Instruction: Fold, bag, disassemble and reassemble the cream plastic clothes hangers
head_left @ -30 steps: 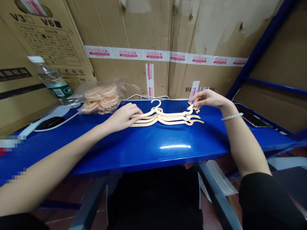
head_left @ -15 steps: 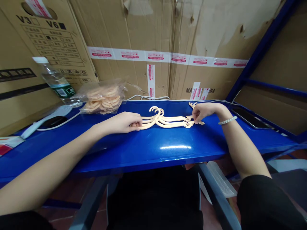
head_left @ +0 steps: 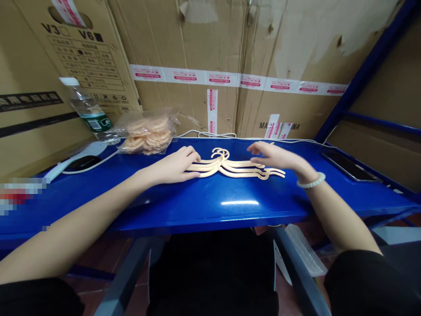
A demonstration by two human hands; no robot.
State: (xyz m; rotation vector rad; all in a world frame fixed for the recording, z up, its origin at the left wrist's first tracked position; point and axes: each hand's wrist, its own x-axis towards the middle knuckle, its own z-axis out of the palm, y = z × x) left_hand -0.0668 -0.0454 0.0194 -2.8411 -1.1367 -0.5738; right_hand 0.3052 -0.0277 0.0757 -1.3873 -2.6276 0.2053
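Note:
Several cream plastic folding hangers lie side by side on the blue table, their hooks toward the back and their hinged end pieces at the right. My left hand is around their left ends, thumb on the near side and fingers on the far side, covering those ends. My right hand is raised just over the right ends, fingers apart and nothing held. Another cream piece behind it is almost wholly hidden.
A clear bag of cream hangers and a water bottle are at the back left. A dark mouse-like object lies near a white brush-like item. At the right lies a phone. Cardboard walls the back.
My right hand has let go of the hangers' right ends and lifted, its fingers spreading. My left hand has changed from a pinch to a wider hold across the hangers. The view has shifted slightly.

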